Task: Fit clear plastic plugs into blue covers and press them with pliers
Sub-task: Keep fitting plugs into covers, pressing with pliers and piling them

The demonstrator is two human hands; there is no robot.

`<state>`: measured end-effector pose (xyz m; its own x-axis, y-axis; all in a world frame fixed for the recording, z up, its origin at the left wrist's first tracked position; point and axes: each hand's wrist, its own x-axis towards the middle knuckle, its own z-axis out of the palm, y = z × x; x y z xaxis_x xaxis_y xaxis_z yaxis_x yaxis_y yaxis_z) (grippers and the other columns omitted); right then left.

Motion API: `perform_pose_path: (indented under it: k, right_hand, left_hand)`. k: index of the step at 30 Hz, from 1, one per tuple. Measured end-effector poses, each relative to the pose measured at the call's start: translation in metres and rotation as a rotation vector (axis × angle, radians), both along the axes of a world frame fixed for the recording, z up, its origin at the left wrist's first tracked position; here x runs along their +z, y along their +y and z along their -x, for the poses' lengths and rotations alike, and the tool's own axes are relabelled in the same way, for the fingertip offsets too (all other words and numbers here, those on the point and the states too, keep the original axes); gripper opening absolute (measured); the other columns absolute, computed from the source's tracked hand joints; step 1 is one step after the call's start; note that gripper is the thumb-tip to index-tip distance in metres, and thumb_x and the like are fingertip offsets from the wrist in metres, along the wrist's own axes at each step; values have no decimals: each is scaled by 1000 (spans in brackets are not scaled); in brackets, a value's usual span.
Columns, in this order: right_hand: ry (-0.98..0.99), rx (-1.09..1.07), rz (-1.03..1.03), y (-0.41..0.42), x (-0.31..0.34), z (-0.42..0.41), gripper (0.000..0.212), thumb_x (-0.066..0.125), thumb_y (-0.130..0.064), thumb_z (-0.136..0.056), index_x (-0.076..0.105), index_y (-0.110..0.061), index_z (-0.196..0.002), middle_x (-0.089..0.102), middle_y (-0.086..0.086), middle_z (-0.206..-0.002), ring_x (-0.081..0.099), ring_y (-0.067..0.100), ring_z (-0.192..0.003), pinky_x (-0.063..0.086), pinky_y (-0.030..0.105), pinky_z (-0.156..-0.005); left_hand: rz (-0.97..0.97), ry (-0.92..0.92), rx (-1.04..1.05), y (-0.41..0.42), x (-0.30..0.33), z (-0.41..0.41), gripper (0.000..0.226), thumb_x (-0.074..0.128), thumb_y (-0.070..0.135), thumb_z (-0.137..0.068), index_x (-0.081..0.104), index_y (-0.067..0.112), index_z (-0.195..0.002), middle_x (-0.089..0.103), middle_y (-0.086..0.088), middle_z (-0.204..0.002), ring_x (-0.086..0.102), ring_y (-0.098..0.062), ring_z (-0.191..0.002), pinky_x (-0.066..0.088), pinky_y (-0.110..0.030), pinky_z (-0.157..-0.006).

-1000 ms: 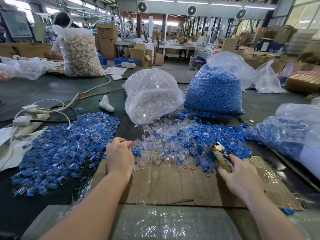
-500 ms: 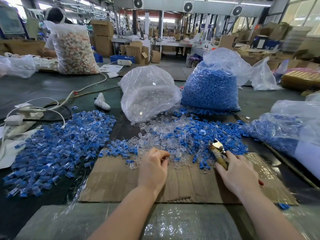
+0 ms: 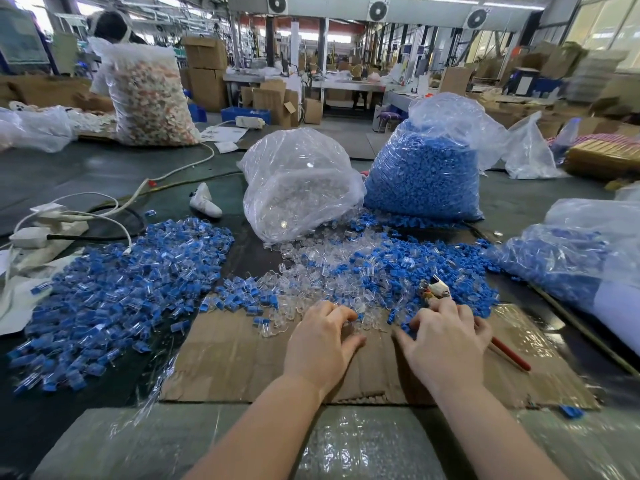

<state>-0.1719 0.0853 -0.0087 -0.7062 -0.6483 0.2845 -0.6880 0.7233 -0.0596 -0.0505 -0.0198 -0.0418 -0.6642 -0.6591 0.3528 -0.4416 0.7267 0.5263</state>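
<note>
Bare cardboard sheet [image 3: 242, 358] lies open left of the hands, up to its torn near edge. The left hand [image 3: 322, 341] curls its fingers, pinching at clear plugs [image 3: 311, 271]; what it grips I cannot tell. The right hand [image 3: 446, 337] grips the pliers [image 3: 434, 287], red handle trailing right. Beyond, loose clear plugs and blue covers [image 3: 391, 268] mingle; farther, two bags.

One wide head-worn view looks forward and down, close over the cardboard sheet [image 3: 242, 358], factory hall beyond

Both forearms reach forward side by side. The left hand [image 3: 323, 336] lies palm down with fingers curled. The right hand [image 3: 446, 336] lies palm down, fingers curled, thumb spread inward.
</note>
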Motion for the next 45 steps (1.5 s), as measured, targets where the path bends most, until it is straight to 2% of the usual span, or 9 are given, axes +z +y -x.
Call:
perform_pose_path:
  k: [8, 17, 22, 25, 33, 36, 39, 41, 45]
  right_hand:
    - [21, 32, 97, -11, -4, -8, 13, 52, -40, -89, 63, -34, -92, 53, -10, -109, 42, 14, -107, 27, 38, -95]
    - [-80, 270, 455, -21, -10, -33, 20, 78, -12, -72, 59, -15, -66, 59, -1, -60, 56, 25, -62, 34, 33, -65]
    - [-123, 334, 521, -17, -21, -33, 20, 80, -9, -68, 61, -15, -68, 62, -2, -61, 58, 25, -61, 39, 35, -65]
    - [-116, 351, 541, -16, -22, -34, 23, 81, -8, -66, 60, -16, -66, 59, -4, -59, 56, 23, -59, 34, 31, -65]
    - [-172, 359, 550, -14, -22, -35, 15, 76, -10, -73, 63, -16, -72, 63, -3, -64, 58, 24, -64, 20, 30, -64]
    - [-172, 387, 567, -13, -22, -35, 14, 74, -7, -73, 66, -16, -78, 65, -3, -68, 59, 23, -65, 25, 29, -66]
    - [-185, 455, 580, -12, -22, -35, 14, 70, -3, -75, 70, -14, -83, 68, -2, -78, 60, 24, -73, 40, 32, -74]
    - [-187, 496, 578, -12, -22, -35, 17, 71, 1, -76, 71, -13, -85, 68, -4, -82, 60, 23, -76, 47, 36, -72]
    - [-171, 509, 578, -13, -21, -36, 15, 72, -3, -76, 70, -14, -85, 67, -5, -82, 60, 21, -76, 38, 28, -74]
  left_hand:
    - [-44, 49, 8, -1, 1, -2, 23, 56, 33, -90, 58, 28, -112, 55, 12, -103, 46, -3, -99, 37, -15, -92]
    - [-144, 157, 35, 1, 9, -7, 23, 57, 13, -90, 64, 23, -110, 65, 8, -105, 57, -8, -98, 44, -22, -90]
    - [-198, 242, 88, 1, 10, -8, 20, 61, 11, -87, 68, 19, -104, 60, 12, -95, 50, 4, -80, 35, 3, -73]
    - [-229, 265, 103, 0, 11, -9, 15, 62, 10, -87, 70, 20, -95, 52, 14, -86, 50, 1, -78, 35, -1, -70]
    - [-321, 280, 89, -1, 12, -10, 11, 66, 15, -85, 71, 22, -91, 66, 13, -79, 60, -1, -76, 42, -3, -72]
    - [-383, 310, 78, -1, 11, -12, 27, 67, 8, -83, 67, 27, -103, 63, 16, -81, 58, 5, -75, 42, -2, -70]
    - [-404, 312, 76, -2, 11, -12, 20, 65, 9, -84, 70, 22, -98, 63, 15, -84, 57, 9, -77, 41, -1, -72]
    - [-429, 310, 71, -3, 12, -11, 16, 65, 9, -85, 69, 23, -91, 66, 10, -84, 61, 1, -78, 47, -10, -76]
    - [-448, 325, 57, -2, 12, -12, 22, 65, 9, -85, 60, 30, -81, 65, 9, -74, 62, -4, -71, 48, -12, -69]
